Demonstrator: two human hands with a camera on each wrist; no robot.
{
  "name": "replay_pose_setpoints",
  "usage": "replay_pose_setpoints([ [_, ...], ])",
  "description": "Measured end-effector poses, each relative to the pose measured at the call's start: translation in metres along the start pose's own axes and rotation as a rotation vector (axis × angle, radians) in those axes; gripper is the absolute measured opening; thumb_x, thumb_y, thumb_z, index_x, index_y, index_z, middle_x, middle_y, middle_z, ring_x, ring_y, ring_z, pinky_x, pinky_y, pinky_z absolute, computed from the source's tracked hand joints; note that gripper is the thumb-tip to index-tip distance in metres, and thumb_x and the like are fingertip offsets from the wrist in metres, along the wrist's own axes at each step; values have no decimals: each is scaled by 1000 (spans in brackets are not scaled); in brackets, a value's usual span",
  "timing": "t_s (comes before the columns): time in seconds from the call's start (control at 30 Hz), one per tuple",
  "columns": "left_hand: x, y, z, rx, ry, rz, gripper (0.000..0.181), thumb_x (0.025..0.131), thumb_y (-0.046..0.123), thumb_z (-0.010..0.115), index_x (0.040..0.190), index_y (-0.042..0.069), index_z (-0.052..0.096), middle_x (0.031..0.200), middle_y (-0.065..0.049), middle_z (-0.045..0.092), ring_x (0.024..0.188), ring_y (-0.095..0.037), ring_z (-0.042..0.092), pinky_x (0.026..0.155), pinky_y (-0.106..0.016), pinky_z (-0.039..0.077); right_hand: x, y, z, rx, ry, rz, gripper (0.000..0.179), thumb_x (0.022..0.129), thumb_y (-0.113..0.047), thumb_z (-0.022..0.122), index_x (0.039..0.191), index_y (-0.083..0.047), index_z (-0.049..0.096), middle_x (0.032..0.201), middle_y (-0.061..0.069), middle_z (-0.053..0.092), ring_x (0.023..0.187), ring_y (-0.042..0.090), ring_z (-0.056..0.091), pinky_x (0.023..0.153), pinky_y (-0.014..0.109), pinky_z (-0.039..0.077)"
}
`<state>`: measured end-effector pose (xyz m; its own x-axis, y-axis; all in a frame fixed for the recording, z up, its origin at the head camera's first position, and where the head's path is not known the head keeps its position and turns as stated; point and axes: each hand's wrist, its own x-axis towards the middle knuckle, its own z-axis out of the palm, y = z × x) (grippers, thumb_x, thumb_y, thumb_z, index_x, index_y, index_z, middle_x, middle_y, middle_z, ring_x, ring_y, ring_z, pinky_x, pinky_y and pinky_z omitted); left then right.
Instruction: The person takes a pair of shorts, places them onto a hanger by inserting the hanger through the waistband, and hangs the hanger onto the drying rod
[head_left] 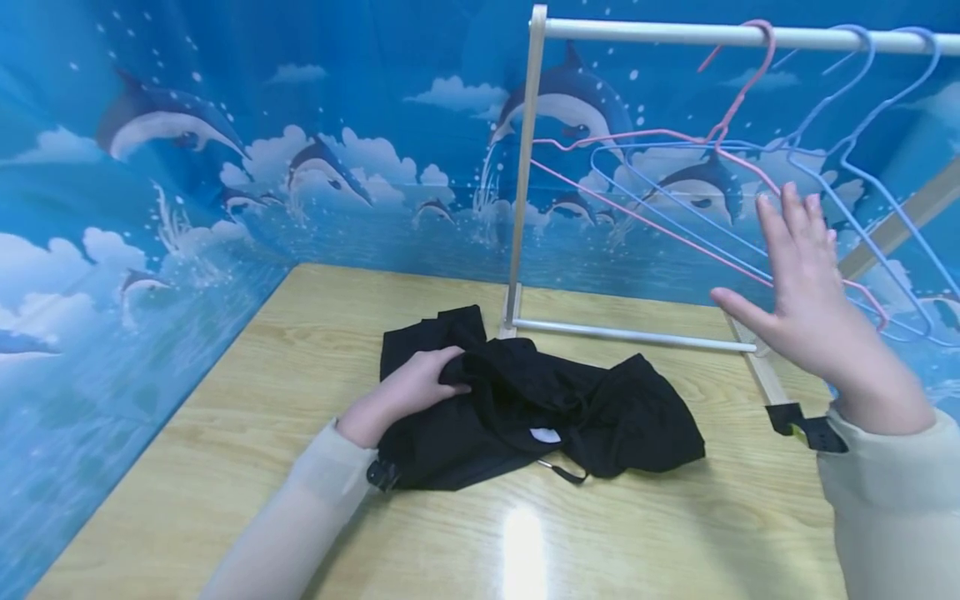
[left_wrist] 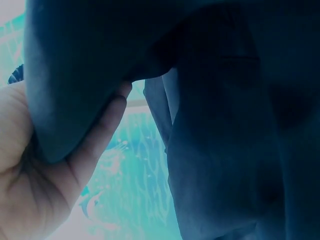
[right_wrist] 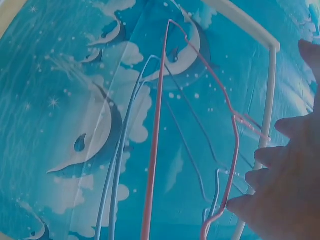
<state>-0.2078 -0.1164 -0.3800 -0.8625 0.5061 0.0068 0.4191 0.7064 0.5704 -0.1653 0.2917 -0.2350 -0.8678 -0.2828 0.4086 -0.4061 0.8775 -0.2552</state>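
Observation:
A crumpled black garment (head_left: 630, 417) lies on the table, with a white label and a short cord at its front edge. My left hand (head_left: 416, 387) holds the garment's upper left part, a fold of cloth between thumb and fingers. In the left wrist view, dark cloth (left_wrist: 220, 125) hides part of that hand (left_wrist: 75, 165). My right hand (head_left: 813, 292) is raised with fingers spread, holding nothing. Nearest to it is a pink hanger (head_left: 652, 216) on the rack; in the right wrist view the fingertips (right_wrist: 242, 205) overlap this hanger (right_wrist: 155, 125), contact unclear.
A rack with a white top rail (head_left: 645, 32) and wooden posts (head_left: 525, 167) stands at the back right. Two blue hangers (head_left: 855, 225) hang beside the pink one. A dolphin-print curtain (head_left: 337, 100) surrounds the wooden table (head_left: 225, 400).

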Motion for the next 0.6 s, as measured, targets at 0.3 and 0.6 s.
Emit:
replay_pose_setpoints([
  [0.3, 1, 1, 0, 2, -2, 6, 41, 90, 19, 70, 129, 11, 57, 125, -9, 65, 118, -26, 60, 102, -43, 47, -2, 9, -6, 4, -6, 151, 87, 99, -38, 52, 155, -13, -10, 160, 9, -22, 145, 33, -25, 111, 64, -15],
  [0.6, 2, 0, 0, 16, 0, 4, 43, 90, 20, 70, 130, 12, 56, 126, -9, 64, 118, -26, 60, 102, -43, 47, -2, 16, -7, 27, -3, 125, 84, 100, -31, 51, 155, -13, -9, 161, 11, -20, 146, 34, -22, 111, 65, -14],
])
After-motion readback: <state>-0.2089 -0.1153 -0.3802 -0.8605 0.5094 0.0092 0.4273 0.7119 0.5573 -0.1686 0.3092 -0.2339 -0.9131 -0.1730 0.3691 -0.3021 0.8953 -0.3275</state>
